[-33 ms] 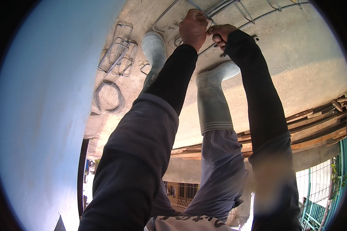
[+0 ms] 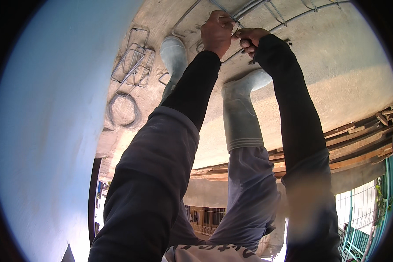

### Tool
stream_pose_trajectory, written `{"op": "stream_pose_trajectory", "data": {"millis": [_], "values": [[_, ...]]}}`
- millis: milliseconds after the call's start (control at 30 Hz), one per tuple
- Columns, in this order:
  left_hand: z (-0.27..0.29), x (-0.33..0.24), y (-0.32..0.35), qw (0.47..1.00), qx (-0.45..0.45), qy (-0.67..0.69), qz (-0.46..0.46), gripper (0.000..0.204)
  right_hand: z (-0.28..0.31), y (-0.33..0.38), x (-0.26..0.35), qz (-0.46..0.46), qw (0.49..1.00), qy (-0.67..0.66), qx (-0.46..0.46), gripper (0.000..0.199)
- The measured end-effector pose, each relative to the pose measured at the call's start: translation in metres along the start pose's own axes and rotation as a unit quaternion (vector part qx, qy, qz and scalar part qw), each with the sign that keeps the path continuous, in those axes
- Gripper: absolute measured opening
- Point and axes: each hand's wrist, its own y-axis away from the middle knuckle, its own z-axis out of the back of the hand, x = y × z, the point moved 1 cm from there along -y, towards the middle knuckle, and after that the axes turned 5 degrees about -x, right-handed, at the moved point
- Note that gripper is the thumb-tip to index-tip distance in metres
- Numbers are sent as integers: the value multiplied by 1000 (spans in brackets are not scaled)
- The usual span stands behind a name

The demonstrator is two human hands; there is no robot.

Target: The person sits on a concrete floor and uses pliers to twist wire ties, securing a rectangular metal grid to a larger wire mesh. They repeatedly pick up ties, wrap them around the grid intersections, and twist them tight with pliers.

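Hands unmoved between frames: left hand (image 2: 217, 31) closed on a steel rod (image 2: 292, 18) lying on the concrete floor (image 2: 336, 74), right hand (image 2: 250, 38) pinching thin wire against it just beside, boots (image 2: 242, 109) planted below, so tying appears mid-step.

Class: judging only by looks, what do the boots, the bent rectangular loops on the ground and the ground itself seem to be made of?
Boots: probably rubber, smooth, pale grey, ribbed cuff.
Rectangular loops: likely steel rod, thin, grey, dull, bent into closed frames.
Ground: seemingly concrete, rough, matt, beige-grey.
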Motion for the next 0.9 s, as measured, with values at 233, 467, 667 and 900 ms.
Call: {"op": "stream_pose_trajectory", "data": {"millis": [233, 467, 667, 900], "values": [[55, 8, -4, 994, -67, -83, -7, 23, 92, -30, -122, 91, 966, 104, -220, 51], [73, 12, 16, 862, 33, -448, -234, 98, 62, -63, -146, 135, 868, 197, -434, 77], [73, 7, -11, 832, 100, -523, -157, 146, 39, -56, -128, 105, 853, 367, -357, 51], [72, 6, -14, 817, 144, -542, -137, 148, 33, -65, -124, 20, 858, 14, -513, 99]]}}
